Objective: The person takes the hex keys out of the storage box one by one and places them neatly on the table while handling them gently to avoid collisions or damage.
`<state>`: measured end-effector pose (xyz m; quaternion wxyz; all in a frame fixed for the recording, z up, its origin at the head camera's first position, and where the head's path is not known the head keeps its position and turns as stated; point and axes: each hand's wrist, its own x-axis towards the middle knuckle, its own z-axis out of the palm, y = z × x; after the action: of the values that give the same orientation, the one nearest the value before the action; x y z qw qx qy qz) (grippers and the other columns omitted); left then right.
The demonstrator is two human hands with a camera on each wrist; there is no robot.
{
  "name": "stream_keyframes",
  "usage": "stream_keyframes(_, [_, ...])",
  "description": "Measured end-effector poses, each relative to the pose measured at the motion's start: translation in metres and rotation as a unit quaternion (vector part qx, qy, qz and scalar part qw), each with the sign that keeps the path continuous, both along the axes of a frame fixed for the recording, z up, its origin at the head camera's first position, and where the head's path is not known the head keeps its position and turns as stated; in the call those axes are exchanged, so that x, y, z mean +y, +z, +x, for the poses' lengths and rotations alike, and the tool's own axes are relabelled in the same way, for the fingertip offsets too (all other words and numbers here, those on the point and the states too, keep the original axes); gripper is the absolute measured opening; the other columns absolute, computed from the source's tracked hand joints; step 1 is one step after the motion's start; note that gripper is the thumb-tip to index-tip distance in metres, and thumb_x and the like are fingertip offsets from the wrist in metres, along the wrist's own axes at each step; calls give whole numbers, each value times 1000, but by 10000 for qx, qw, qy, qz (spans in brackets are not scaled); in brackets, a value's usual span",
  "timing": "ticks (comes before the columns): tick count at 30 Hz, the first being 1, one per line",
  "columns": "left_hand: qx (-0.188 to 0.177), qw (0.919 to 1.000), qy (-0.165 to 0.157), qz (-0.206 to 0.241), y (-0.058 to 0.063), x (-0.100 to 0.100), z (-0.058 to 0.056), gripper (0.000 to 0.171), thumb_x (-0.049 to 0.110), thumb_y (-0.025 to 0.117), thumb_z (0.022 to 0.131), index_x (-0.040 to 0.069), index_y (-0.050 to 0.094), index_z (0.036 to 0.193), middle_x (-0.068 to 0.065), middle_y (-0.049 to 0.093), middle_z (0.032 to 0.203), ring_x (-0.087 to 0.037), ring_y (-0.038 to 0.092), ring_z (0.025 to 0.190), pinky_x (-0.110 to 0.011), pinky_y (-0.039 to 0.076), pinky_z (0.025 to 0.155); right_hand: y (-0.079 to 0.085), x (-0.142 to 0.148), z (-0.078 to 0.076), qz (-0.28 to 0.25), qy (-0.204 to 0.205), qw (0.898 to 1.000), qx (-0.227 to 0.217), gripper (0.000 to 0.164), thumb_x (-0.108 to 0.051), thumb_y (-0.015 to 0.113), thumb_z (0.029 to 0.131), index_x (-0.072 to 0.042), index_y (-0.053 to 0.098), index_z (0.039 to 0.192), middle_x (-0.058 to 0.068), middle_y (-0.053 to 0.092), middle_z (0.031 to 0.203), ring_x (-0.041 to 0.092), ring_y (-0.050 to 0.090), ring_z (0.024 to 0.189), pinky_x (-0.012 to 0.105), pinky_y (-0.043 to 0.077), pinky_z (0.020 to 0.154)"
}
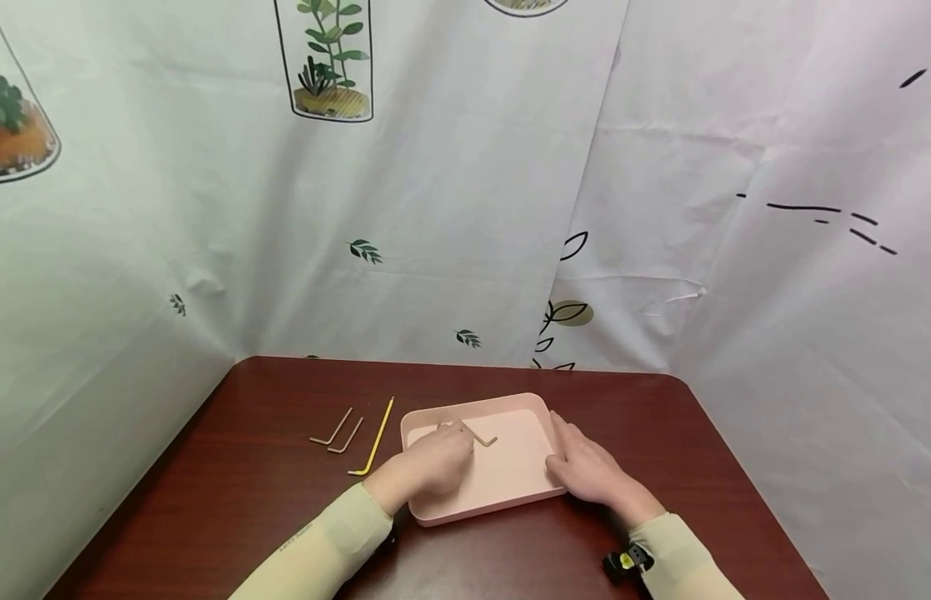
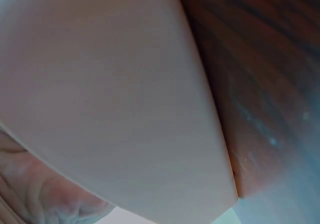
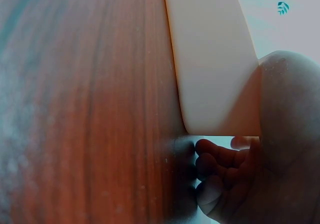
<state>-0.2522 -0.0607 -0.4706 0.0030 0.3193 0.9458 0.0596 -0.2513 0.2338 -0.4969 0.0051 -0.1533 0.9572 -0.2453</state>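
A shallow pink tray [image 1: 510,467] sits on the table, turned slightly. My left hand [image 1: 438,462] reaches over its near left side, fingers curled down at the tray floor. An L-shaped hex key [image 1: 480,437] sticks out from those fingertips, its short bend pointing right; the pinch itself is mostly hidden. My right hand [image 1: 588,467] grips the tray's right side, thumb over the rim and fingers along the outside. In the right wrist view, curled fingers [image 3: 212,159] show beside the tray wall [image 3: 215,59]. The left wrist view shows mainly the tray's outer wall [image 2: 115,94].
Left of the tray lie a yellow hex key [image 1: 379,437] and two smaller metal hex keys, one [image 1: 336,427] farther left and one [image 1: 349,437] beside it. The dark red wooden table [image 1: 247,500] meets white printed curtains [image 1: 450,208] behind and at both sides.
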Motion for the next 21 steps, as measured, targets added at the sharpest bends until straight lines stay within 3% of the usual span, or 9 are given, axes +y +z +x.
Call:
stream_keyframes(6, [-16,10000,23,-22,0,-2,1,11,-1,64,98,1,70,107,-17,68,122,-30,67,107,-45,54,108,0,-1,0,15,-18,10000,27,79,-17,59,100,4,31,171,26,43,170,41,49,153,61,43,119])
stream_keyframes(9, [63,10000,-53,-55,1,-3,1,8,-1,64,98,2,69,103,-16,69,117,-29,67,106,-42,55,104,0,-1,0,44,-20,10000,45,80,-17,59,99,4,32,171,26,45,169,40,51,151,60,44,118])
stream_keyframes(15, [226,9995,-208,9,3,-6,-1,8,-4,66,92,1,65,98,-11,62,99,-19,54,83,-36,56,84,-1,-1,-1,28,0,10000,32,80,-17,59,99,5,31,171,27,43,170,41,48,153,60,43,119])
stream_keyframes(21, [-161,9993,37,332,6,-9,-4,14,-3,68,93,-1,62,105,-8,56,99,-17,49,79,-33,53,74,-2,0,-2,51,31,10000,60,79,-16,58,100,6,31,171,27,43,171,42,48,154,60,43,119])
